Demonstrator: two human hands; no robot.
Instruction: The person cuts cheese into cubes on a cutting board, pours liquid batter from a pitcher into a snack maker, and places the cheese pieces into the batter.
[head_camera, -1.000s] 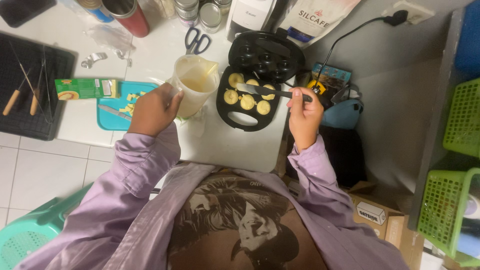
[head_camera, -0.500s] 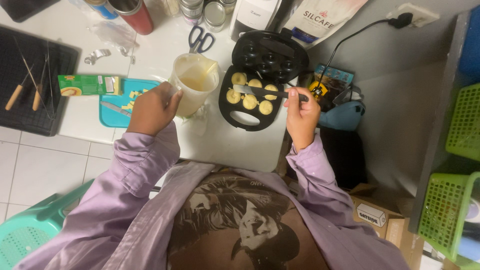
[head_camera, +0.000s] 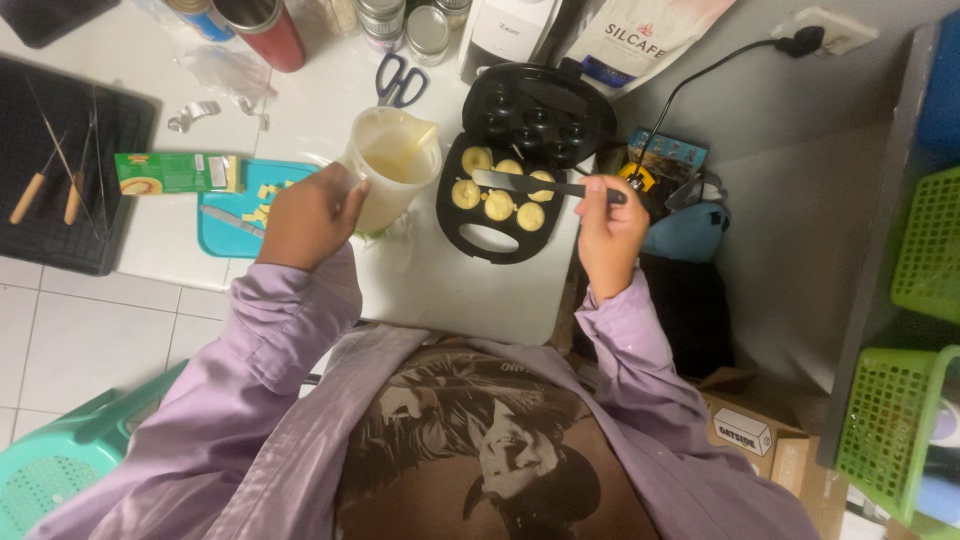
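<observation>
A white tabletop (head_camera: 300, 110) fills the upper left, standing over a floor of pale square tiles (head_camera: 90, 330) with thin grey joints. To the right rises a plain grey wall (head_camera: 800, 170) bearing a white socket (head_camera: 838, 28) with a black plug and cord, and green plastic baskets (head_camera: 930, 250) sit on shelving at the far right edge. A teal plastic stool (head_camera: 60, 465) shows at the lower left, and a cardboard box (head_camera: 755, 430) rests on the floor at lower right under soft, even indoor light.

The jug (head_camera: 388, 160) sits just left of the open cake maker (head_camera: 520, 165), left hand (head_camera: 312, 215) on its near side. The knife (head_camera: 545, 185) lies across the filled plate, right hand (head_camera: 610, 225) at its right end. Scissors (head_camera: 400, 80) lie behind the jug; the cutting board (head_camera: 225, 215) lies left, beyond it the tray (head_camera: 70, 160).
</observation>
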